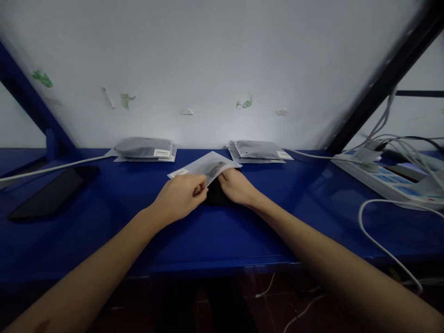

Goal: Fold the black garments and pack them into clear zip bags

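A frosted plastic bag [199,163] with a white label lies tilted between my two hands, with a dark shape showing through it. My left hand [183,193] is closed, pinching the bag's near edge. At the bag's right end, my right hand [237,186] has its fingers curled in under the plastic. Most of those fingertips are hidden, so what they grip does not show. Below the bag, between the hands, is a flat black item [218,195] on the blue table [215,236], partly covered.
Labelled frosted bags lie stacked at back left [144,148] and back right [258,150], against the white wall. A dark flat device [52,194] rests at left. On the right are a white power strip [391,182] and loose cables [381,249]. A white cable [58,166] crosses at left.
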Action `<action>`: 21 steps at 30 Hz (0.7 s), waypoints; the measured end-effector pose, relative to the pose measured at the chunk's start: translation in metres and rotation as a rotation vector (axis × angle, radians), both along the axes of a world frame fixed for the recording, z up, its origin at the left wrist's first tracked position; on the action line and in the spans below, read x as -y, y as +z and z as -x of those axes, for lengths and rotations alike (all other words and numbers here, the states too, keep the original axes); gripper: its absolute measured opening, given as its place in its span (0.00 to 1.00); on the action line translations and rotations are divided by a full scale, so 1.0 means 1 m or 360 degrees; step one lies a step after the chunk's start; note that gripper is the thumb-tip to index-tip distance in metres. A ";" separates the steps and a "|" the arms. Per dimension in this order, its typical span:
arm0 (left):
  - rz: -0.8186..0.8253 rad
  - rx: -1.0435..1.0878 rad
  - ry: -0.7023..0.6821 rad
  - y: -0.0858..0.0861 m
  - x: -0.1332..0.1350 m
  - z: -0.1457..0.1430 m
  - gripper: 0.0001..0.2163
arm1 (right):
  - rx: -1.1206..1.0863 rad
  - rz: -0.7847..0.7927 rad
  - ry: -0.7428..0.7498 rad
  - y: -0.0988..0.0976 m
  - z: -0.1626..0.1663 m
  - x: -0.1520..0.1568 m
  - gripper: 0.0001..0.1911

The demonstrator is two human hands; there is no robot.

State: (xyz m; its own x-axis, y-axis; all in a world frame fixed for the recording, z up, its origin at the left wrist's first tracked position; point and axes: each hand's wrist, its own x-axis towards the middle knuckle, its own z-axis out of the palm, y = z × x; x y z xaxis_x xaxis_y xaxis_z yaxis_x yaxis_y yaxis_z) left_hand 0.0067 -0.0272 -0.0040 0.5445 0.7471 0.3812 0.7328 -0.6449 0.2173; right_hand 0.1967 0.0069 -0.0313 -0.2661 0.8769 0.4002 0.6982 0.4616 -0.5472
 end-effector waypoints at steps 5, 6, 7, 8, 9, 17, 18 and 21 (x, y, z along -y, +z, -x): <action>0.0038 0.0020 0.0136 -0.001 -0.001 0.001 0.04 | -0.0015 -0.0099 0.0022 0.008 -0.003 0.006 0.11; 0.0029 0.0008 0.0177 -0.002 -0.002 0.001 0.04 | 0.0013 -0.0107 0.0041 0.011 -0.004 0.010 0.11; 0.0012 -0.0006 0.0213 -0.002 -0.003 0.002 0.03 | 0.0047 -0.0111 0.0078 0.014 -0.005 0.013 0.11; -0.0005 -0.0023 0.0241 -0.002 -0.003 0.002 0.03 | 0.0079 -0.0110 0.0136 0.016 -0.006 0.017 0.11; -0.0023 -0.0042 0.0260 -0.002 -0.004 0.003 0.03 | 0.0107 -0.0108 0.0211 0.018 -0.008 0.020 0.11; -0.0039 -0.0034 0.0131 -0.008 -0.005 0.005 0.03 | 0.0344 -0.0064 0.0256 0.008 -0.012 0.015 0.17; -0.0033 -0.0024 0.0103 -0.009 -0.006 0.005 0.03 | 0.0369 -0.0066 0.0208 0.007 -0.011 0.014 0.17; -0.0008 0.0006 0.0067 -0.010 -0.006 0.004 0.04 | 0.0392 -0.0055 0.0097 0.003 -0.008 0.012 0.19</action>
